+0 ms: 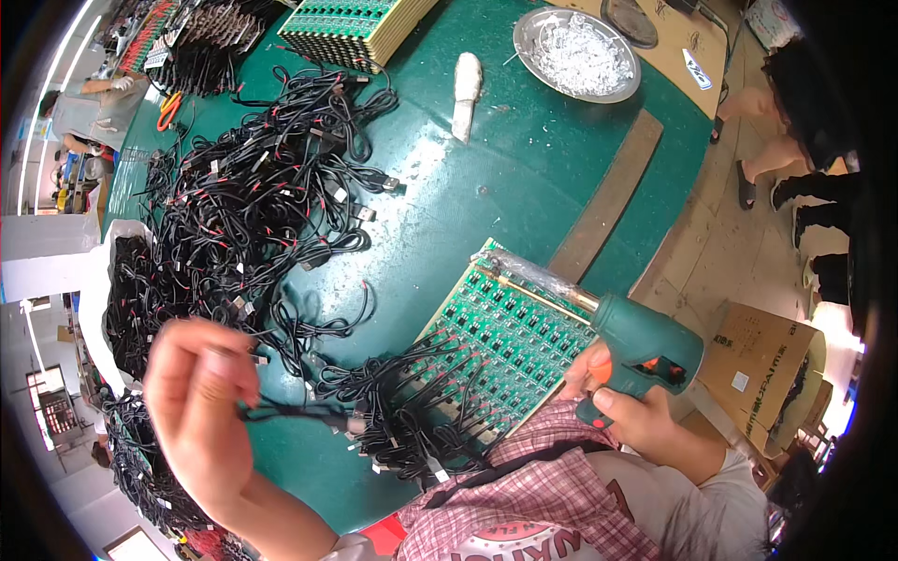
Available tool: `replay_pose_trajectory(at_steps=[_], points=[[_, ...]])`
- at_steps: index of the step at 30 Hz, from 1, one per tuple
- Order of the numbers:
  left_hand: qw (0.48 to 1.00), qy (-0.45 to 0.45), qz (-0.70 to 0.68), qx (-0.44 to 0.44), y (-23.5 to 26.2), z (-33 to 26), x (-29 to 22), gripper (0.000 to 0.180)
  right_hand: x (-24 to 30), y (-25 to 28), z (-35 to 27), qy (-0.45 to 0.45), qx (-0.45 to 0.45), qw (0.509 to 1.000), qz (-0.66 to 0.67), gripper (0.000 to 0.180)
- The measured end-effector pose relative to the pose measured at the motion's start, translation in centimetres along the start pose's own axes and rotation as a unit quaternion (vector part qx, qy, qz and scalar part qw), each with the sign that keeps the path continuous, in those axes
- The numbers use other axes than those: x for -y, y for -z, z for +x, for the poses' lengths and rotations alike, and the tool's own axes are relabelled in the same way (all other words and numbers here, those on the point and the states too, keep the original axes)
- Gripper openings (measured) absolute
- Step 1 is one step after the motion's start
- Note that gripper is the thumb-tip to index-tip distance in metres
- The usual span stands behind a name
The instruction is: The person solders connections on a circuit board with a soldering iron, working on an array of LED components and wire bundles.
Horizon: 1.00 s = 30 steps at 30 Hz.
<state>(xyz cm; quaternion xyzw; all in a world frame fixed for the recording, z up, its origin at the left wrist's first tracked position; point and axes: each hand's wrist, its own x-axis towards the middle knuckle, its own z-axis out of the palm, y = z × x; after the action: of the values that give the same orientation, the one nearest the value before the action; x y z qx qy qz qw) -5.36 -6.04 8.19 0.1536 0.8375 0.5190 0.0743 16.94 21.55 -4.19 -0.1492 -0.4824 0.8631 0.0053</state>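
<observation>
The gun is slanting over the worktop, its long axis running from four to ten o'clock and its barrel pointing at ten, passing above the board. The right hand is gripping its handle, fingers wrapping it. At the board's nine o'clock, the left hand is holding a cable between bent, blurred fingers; the cable is stretching toward three. From the board, a cable pile is lying at ten, a bowl beyond twelve.
</observation>
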Motion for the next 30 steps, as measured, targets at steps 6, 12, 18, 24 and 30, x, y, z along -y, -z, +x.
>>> replay_pose_trajectory(at_steps=[6, 12, 18, 24, 30], points=[[0.994, -0.012, -0.041, -0.099, 0.6, 4.0, -1.1, 0.024, 0.1, 0.3, -0.6, -0.016, -0.006, 1.0, -0.01, 0.035], [0.878, 0.088, -0.309, 0.356, -0.4, -0.2, -2.5, 0.015, 0.9, 0.2, -1.4, -0.062, -0.008, 0.998, -0.028, 0.039], [0.948, 0.252, 0.004, 0.195, -12.5, -6.0, 3.1, 0.007, 1.2, 0.2, -2.3, -0.124, -0.023, 0.99, -0.066, 0.038], [0.978, 0.077, 0.151, 0.123, -13.7, -7.0, 3.4, 0.013, 4.2, 1.1, -2.6, -0.227, 0.036, 0.959, -0.169, 0.017], [0.979, -0.017, 0.168, 0.11, -13.5, -6.9, 3.5, 0.016, 2.5, 2.0, -4.6, -0.064, 0.05, 0.94, -0.332, 0.019]])
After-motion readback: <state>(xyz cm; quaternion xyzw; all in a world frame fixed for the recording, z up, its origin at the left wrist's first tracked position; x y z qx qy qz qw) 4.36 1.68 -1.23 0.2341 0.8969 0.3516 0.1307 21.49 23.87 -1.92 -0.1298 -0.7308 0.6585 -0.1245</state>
